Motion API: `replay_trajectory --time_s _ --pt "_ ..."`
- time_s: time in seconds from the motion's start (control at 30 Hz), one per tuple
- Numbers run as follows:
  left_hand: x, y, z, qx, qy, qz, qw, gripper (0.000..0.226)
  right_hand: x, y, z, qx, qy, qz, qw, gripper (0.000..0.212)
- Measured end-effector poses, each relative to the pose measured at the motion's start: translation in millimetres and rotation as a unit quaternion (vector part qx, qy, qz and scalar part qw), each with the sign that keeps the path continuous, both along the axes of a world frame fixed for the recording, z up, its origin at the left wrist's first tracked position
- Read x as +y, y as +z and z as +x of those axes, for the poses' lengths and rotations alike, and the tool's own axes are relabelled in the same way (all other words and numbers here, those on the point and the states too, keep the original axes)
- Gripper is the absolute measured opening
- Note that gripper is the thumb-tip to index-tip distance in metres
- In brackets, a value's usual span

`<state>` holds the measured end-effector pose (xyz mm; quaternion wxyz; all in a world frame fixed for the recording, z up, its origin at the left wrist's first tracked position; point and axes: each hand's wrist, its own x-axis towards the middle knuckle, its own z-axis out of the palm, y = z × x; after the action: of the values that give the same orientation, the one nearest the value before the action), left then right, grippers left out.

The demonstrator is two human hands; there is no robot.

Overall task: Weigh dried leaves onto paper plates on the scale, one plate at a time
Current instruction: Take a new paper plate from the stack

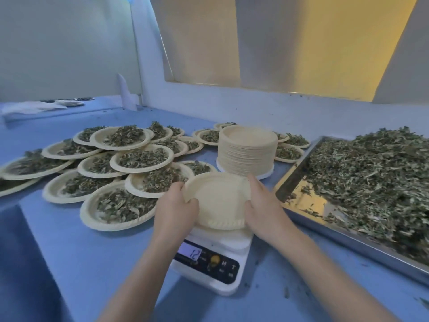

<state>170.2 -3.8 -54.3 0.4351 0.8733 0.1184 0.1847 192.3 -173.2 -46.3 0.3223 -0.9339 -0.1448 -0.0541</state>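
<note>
Head view: both hands grip one empty paper plate by its rims, the left hand on one edge and the right hand on the other, just over the white scale. I'd set it flat and centred, let go, then zero the reading before taking dried leaves from the metal tray alongside. The display shows what looks like "12"; the buttons read "M" and "T".
</note>
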Motion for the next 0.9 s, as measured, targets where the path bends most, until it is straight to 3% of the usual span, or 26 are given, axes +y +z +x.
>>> replay_trajectory --time_s 0.1,0.23,0.47,0.9 --pt "3 -10 -1 0.006 -0.002 -0.016 1.000 0.022 0 -6 0 0.010 -0.001 -0.022 1.000 0.068" --pt "9 -17 -1 0.015 -0.002 -0.080 0.997 0.039 0 -7 2 -0.012 -0.008 0.000 1.000 0.063" --pt "27 -29 -7 0.016 0.003 -0.189 0.982 0.028 -8 -6 9 -0.032 -0.051 0.047 0.997 0.058" --pt "23 -29 -10 0.000 0.021 -0.146 0.989 0.029 -15 -7 11 -0.028 -0.062 0.064 0.996 0.064"
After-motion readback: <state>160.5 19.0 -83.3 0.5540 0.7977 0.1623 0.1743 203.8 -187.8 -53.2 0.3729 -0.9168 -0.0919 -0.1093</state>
